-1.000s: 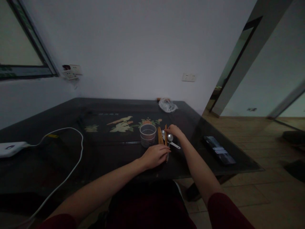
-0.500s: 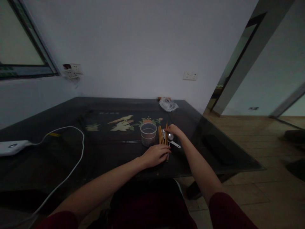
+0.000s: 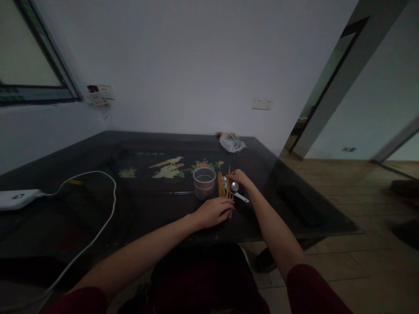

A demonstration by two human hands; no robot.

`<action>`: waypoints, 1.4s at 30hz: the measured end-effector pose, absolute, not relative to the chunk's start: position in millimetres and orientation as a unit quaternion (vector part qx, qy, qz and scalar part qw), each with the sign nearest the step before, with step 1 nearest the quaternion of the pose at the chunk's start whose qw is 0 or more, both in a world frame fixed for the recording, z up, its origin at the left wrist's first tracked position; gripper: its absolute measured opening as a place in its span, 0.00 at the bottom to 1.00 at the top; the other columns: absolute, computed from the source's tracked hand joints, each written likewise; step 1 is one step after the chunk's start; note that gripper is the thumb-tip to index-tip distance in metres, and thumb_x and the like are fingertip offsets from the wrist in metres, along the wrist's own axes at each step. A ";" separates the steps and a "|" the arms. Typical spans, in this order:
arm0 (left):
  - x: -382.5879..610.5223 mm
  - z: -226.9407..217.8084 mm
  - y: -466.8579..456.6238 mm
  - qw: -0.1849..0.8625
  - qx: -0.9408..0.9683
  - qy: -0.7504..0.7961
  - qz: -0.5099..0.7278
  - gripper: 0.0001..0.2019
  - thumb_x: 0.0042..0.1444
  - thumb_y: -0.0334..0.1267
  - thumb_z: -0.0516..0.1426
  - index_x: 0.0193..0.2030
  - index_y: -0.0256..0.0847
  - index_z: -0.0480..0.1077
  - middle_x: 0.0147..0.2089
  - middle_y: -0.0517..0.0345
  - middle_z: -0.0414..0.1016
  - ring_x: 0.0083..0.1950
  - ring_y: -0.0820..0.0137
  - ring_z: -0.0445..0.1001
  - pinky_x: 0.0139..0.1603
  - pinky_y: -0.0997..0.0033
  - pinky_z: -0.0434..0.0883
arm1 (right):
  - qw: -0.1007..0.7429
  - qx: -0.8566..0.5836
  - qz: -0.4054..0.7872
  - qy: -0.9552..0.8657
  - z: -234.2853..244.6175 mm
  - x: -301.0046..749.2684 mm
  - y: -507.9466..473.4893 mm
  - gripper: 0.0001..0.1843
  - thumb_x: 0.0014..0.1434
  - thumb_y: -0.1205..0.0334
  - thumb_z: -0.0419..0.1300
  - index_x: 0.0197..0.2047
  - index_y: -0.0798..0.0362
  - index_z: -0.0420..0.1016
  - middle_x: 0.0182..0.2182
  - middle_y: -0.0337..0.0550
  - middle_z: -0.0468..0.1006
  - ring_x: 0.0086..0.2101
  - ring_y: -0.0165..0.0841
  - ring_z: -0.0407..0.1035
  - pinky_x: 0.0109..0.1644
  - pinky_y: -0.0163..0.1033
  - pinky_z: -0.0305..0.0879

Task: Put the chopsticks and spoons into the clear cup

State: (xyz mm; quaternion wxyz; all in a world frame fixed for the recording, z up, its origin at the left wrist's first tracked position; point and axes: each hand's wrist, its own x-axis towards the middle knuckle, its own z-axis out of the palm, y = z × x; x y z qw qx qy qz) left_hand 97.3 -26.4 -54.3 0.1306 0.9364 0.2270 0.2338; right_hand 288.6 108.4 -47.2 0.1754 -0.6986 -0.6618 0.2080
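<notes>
Several wooden chopsticks (image 3: 220, 185) lie side by side on the dark table, just right of a grey perforated cup (image 3: 204, 184). My left hand (image 3: 214, 213) is curled over their near ends, thumb and fingers closing around them and hiding part of their length. Toward the far ends, my right hand (image 3: 238, 176) pinches a chopstick between thumb and fingertips. Metal spoons (image 3: 235, 186) lie under and beside my right hand, partly covered, and a pale handle (image 3: 242, 198) sticks out to the right.
A crumpled plastic bag (image 3: 231, 142) lies by the wall at the table's back. On the left, a white device (image 3: 19, 199) trails a white cable (image 3: 114, 192) over the near edge. A dark flat object (image 3: 299, 204) rests at the right of the table (image 3: 157, 218).
Both hands stay almost in place on the chopsticks. The camera view has shifted slightly; nothing else has visibly moved.
</notes>
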 end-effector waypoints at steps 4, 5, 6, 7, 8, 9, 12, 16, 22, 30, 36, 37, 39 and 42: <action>93.8 -46.2 -27.7 0.118 0.936 0.212 0.256 0.13 0.59 0.32 0.49 0.47 0.41 0.70 0.54 0.53 0.71 0.56 0.69 0.68 0.57 0.68 0.66 | 0.230 -0.686 0.229 -0.651 -36.4 288.6 102.1 0.17 0.56 0.55 0.57 0.25 0.60 0.75 0.18 0.42 0.73 0.23 0.28 0.66 0.25 0.29 0.58; 92.4 -42.8 -28.3 0.115 0.935 0.209 0.262 0.13 0.60 0.31 0.48 0.47 0.41 0.70 0.53 0.53 0.71 0.56 0.69 0.68 0.56 0.68 0.67 | 0.241 -0.681 0.234 -0.651 -32.3 288.4 100.1 0.17 0.57 0.55 0.56 0.26 0.60 0.74 0.19 0.43 0.74 0.23 0.28 0.67 0.25 0.29 0.59; 90.8 -39.4 -29.0 0.112 0.933 0.208 0.270 0.13 0.60 0.31 0.48 0.47 0.41 0.70 0.52 0.54 0.72 0.55 0.69 0.69 0.56 0.68 0.67 | 0.255 -0.673 0.242 -0.651 -27.5 288.1 98.0 0.17 0.59 0.55 0.54 0.27 0.60 0.73 0.20 0.43 0.74 0.23 0.27 0.67 0.25 0.28 0.60; 89.2 -36.2 -29.6 0.109 0.930 0.210 0.281 0.13 0.60 0.31 0.47 0.47 0.41 0.70 0.51 0.54 0.73 0.54 0.69 0.69 0.55 0.68 0.68 | 0.276 -0.661 0.253 -0.650 -22.1 287.9 95.8 0.17 0.60 0.55 0.53 0.28 0.59 0.72 0.21 0.43 0.74 0.22 0.27 0.67 0.25 0.28 0.61; 87.6 -33.3 -30.0 0.106 0.925 0.217 0.292 0.14 0.60 0.31 0.47 0.47 0.41 0.70 0.50 0.54 0.74 0.53 0.69 0.70 0.54 0.68 0.68 | 0.304 -0.643 0.265 -0.651 -16.2 287.7 93.3 0.17 0.60 0.55 0.52 0.28 0.59 0.70 0.21 0.43 0.74 0.21 0.27 0.67 0.25 0.28 0.62; 86.0 -30.9 -30.4 0.102 0.920 0.226 0.303 0.14 0.61 0.31 0.47 0.47 0.41 0.70 0.48 0.54 0.74 0.51 0.69 0.71 0.53 0.69 0.69 | 0.340 -0.621 0.276 -0.651 -9.8 287.5 90.5 0.16 0.60 0.54 0.53 0.28 0.58 0.69 0.21 0.42 0.74 0.21 0.26 0.67 0.24 0.28 0.63; 81.8 -25.6 -30.5 0.078 0.907 0.260 0.321 0.13 0.61 0.32 0.47 0.46 0.40 0.70 0.44 0.53 0.76 0.46 0.69 0.74 0.49 0.68 0.70 | 0.456 -0.534 0.285 -0.652 11.3 286.8 78.8 0.18 0.56 0.48 0.56 0.27 0.55 0.65 0.19 0.40 0.71 0.19 0.27 0.66 0.22 0.30 0.65; 76.7 -17.3 -32.7 0.087 0.893 0.303 0.320 0.11 0.60 0.35 0.48 0.44 0.41 0.71 0.42 0.55 0.77 0.43 0.67 0.75 0.46 0.67 0.70 | 0.539 -0.436 0.263 -0.671 36.5 282.3 52.7 0.21 0.51 0.42 0.59 0.26 0.54 0.64 0.19 0.37 0.71 0.19 0.28 0.66 0.21 0.32 0.66; 64.6 -10.8 -41.6 0.255 0.840 0.375 0.298 0.06 0.59 0.38 0.52 0.38 0.40 0.66 0.33 0.59 0.75 0.32 0.72 0.74 0.33 0.75 0.68 | 0.531 -0.373 0.269 -0.712 45.1 257.8 11.0 0.18 0.54 0.46 0.59 0.27 0.54 0.66 0.20 0.36 0.70 0.20 0.27 0.66 0.23 0.31 0.64; 55.6 -24.2 -38.9 0.231 0.817 0.415 0.326 0.13 0.57 0.40 0.54 0.48 0.41 0.63 0.31 0.61 0.74 0.30 0.70 0.73 0.33 0.72 0.67 | 0.466 -0.338 0.189 -0.796 30.4 232.3 -11.8 0.14 0.58 0.52 0.57 0.26 0.54 0.68 0.21 0.36 0.70 0.22 0.26 0.65 0.26 0.30 0.61; 57.6 -25.2 -38.7 0.231 0.828 0.392 0.328 0.12 0.58 0.41 0.53 0.46 0.40 0.69 0.32 0.60 0.75 0.30 0.71 0.72 0.33 0.73 0.67 | 0.464 -0.338 0.187 -0.797 25.8 231.1 -16.9 0.14 0.57 0.52 0.58 0.27 0.54 0.69 0.21 0.36 0.70 0.22 0.26 0.65 0.26 0.30 0.60; 58.0 -25.2 -38.8 0.233 0.827 0.390 0.331 0.11 0.58 0.40 0.54 0.45 0.40 0.70 0.32 0.59 0.76 0.30 0.71 0.72 0.34 0.73 0.67 | 0.461 -0.336 0.191 -0.799 25.2 231.3 -17.4 0.14 0.57 0.53 0.58 0.27 0.54 0.69 0.21 0.36 0.70 0.22 0.26 0.65 0.27 0.30 0.60; 59.0 -25.8 -38.6 0.233 0.827 0.390 0.332 0.10 0.58 0.40 0.54 0.43 0.39 0.71 0.33 0.59 0.76 0.31 0.71 0.72 0.34 0.74 0.67 | 0.455 -0.332 0.198 -0.802 23.8 231.8 -18.2 0.13 0.57 0.54 0.58 0.27 0.54 0.70 0.22 0.37 0.70 0.23 0.26 0.65 0.27 0.30 0.61; 60.4 -28.1 -37.0 0.225 0.831 0.391 0.326 0.09 0.58 0.40 0.54 0.41 0.39 0.72 0.33 0.58 0.76 0.31 0.71 0.72 0.34 0.73 0.67 | 0.449 -0.338 0.210 -0.800 21.8 232.8 -19.2 0.13 0.57 0.54 0.58 0.27 0.54 0.70 0.22 0.37 0.71 0.23 0.26 0.65 0.27 0.30 0.61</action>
